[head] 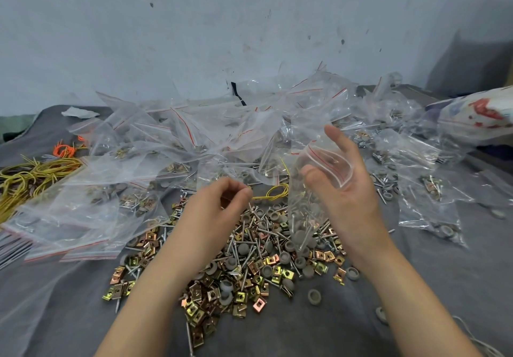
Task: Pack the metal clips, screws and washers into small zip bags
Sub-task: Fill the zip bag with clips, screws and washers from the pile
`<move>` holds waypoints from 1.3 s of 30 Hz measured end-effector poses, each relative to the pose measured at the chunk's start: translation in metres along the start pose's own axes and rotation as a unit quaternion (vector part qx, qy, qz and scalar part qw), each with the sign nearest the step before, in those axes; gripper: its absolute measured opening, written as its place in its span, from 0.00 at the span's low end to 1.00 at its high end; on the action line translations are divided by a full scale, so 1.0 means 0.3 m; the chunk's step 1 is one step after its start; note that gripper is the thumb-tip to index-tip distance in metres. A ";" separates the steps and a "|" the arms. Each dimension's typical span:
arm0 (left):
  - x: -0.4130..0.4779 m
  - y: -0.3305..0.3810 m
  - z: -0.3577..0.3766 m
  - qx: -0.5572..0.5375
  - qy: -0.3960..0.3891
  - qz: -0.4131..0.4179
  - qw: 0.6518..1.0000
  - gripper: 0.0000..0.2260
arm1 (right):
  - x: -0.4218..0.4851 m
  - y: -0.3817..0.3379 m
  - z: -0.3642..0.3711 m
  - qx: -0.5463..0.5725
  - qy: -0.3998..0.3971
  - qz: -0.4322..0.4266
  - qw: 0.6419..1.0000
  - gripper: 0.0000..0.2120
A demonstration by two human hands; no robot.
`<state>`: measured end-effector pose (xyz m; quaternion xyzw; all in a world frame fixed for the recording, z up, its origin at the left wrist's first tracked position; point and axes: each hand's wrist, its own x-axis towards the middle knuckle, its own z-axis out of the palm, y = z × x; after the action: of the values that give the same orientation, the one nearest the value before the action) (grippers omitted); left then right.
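A loose pile of brass-coloured metal clips (pixel 241 298), screws (pixel 249 248) and grey round washers (pixel 313 297) lies on the grey cloth between my forearms. My right hand (pixel 347 187) holds a small clear zip bag (pixel 311 204) upright by its open red-lined mouth, thumb on one side and fingers on the other; screws and grey washers sit in its bottom. My left hand (pixel 219 204) hovers over the pile with fingers curled and fingertips pinched together; what they pinch is too small to see.
Many clear zip bags (pixel 172 140), some filled, are heaped along the back against the wall. Flat empty bags (pixel 69 218) lie at the left. Yellow and orange wire ties (pixel 30 179) sit at the far left. A printed plastic sack (pixel 477 118) lies at the right.
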<state>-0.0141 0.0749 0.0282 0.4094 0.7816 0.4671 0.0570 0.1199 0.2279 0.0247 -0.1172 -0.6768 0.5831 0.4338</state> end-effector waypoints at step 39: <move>-0.024 0.264 0.022 -0.121 0.087 0.151 0.977 0.07 | -0.022 0.009 0.050 0.009 -0.050 -0.016 0.999 0.29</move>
<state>0.0401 0.0925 0.0839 0.4705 0.6505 0.5953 -0.0338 0.1121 0.2138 0.0203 -0.0731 -0.6942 0.5874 0.4095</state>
